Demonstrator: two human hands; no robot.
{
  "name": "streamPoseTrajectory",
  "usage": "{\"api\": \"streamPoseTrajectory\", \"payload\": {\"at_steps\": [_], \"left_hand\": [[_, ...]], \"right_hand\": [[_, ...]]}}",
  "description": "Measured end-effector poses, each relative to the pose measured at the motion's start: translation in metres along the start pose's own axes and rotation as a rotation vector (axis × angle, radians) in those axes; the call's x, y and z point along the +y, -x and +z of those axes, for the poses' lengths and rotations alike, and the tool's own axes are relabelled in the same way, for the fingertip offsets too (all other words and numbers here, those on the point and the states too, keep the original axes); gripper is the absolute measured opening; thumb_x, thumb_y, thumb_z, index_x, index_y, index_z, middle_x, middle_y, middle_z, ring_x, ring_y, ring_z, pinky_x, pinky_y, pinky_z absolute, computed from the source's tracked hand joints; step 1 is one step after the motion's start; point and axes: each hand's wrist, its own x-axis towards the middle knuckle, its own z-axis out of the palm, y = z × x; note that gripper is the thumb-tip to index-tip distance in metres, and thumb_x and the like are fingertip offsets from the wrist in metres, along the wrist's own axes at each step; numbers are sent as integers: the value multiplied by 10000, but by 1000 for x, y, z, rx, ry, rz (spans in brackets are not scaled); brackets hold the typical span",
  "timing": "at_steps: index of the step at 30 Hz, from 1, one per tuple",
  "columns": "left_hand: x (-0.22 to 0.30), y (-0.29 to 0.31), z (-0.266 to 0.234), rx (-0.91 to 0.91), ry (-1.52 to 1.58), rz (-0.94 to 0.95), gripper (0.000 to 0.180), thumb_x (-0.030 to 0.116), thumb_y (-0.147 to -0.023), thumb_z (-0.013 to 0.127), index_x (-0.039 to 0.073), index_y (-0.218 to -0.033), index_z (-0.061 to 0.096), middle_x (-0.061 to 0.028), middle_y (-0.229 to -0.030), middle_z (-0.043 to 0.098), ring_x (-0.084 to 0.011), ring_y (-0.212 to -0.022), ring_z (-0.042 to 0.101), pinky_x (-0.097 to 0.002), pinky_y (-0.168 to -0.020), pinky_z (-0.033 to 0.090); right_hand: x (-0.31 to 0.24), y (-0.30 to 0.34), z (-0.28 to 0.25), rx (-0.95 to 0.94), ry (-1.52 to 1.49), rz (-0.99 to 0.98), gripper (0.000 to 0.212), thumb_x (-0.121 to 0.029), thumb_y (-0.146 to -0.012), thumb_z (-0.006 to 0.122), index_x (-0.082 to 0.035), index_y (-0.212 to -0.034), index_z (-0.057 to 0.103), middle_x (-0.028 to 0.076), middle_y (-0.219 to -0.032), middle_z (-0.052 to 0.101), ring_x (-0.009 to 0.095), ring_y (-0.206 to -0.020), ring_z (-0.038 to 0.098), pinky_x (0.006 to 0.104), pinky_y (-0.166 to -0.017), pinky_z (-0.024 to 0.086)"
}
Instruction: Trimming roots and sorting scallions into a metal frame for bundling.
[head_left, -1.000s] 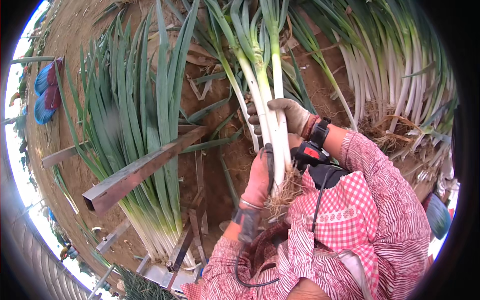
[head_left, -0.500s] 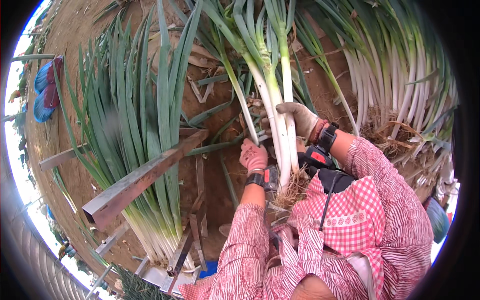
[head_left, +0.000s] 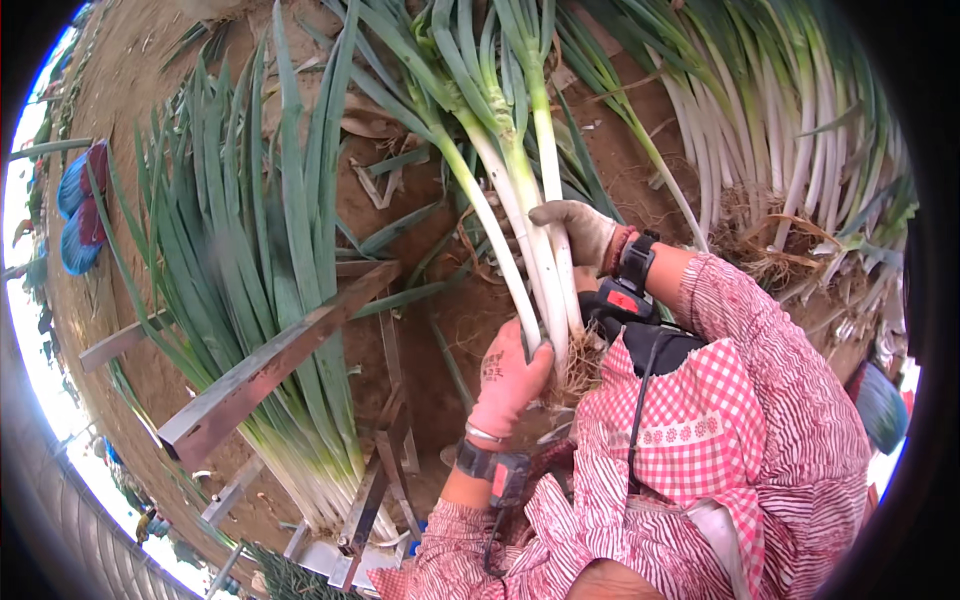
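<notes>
A few long green onions (head_left: 522,185), with white shanks and shaggy roots, stand tilted in front of me. My right hand (head_left: 582,232), in a pale work glove, is closed around their white shanks from the right. Low on the leftmost onion, near its root end, my pink-gloved left hand (head_left: 514,368) grips the shank with the thumb on its near side; the fingers behind are partly hidden. The tangled roots (head_left: 580,368) hang just right of the left hand, close to my checked apron.
At left, a metal frame (head_left: 275,360) holds a thick bundle of green onions (head_left: 235,270) upright. More green onions (head_left: 790,130) lie piled at the far right, roots toward me. Leaf scraps (head_left: 395,235) litter the brown soil. Blue and maroon objects (head_left: 82,220) stand at the far left.
My left hand has come down and turned, moving to the root end of the leftmost onion. That onion's lower end now lies against the others. My right hand keeps its grip.
</notes>
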Motion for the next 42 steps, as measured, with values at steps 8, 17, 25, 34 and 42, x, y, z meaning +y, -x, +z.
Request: {"api": "streamPoseTrajectory", "payload": {"at_steps": [8,17,25,34,42], "left_hand": [[67,-31,7,-225,925,-344,392,231,-877,685,23,-1204,622,-77,-1019,690,-174,-882,673,-285,-787,527],[53,-23,5,-280,998,-321,355,149,-834,688,-6,-1145,615,-76,-956,681,-178,-824,672,-289,-764,534],[66,18,19,-181,824,-409,389,188,-825,708,-14,-1148,625,-54,-972,676,-136,-811,638,-269,-753,507],[66,28,-14,-181,931,-419,419,179,-810,683,-1,-1182,615,-71,-964,674,-164,-847,650,-288,-788,516],[74,36,-13,-209,950,-446,444,186,-822,683,-4,-1213,592,-70,-1005,668,-161,-868,651,-281,-794,523]], "right_hand": [[2,9,22,-134,-39,-37,420,-176,-822,700,9,-1192,625,152,-1055,713,261,-911,696,391,-891,558],[-21,-11,25,282,473,-314,358,-268,-860,740,-18,-1107,669,108,-903,724,198,-746,699,337,-716,574],[-88,-75,7,926,1025,-765,716,-473,-783,797,28,-1254,596,177,-1140,692,255,-1046,665,345,-918,513],[-35,-7,41,341,1948,-1099,452,-398,-884,683,-108,-1224,618,174,-1243,621,358,-1197,567,478,-1074,417],[-70,-38,68,433,2651,-844,369,-398,-904,635,-148,-1172,681,111,-1395,531,314,-1379,411,541,-1181,213]]}}
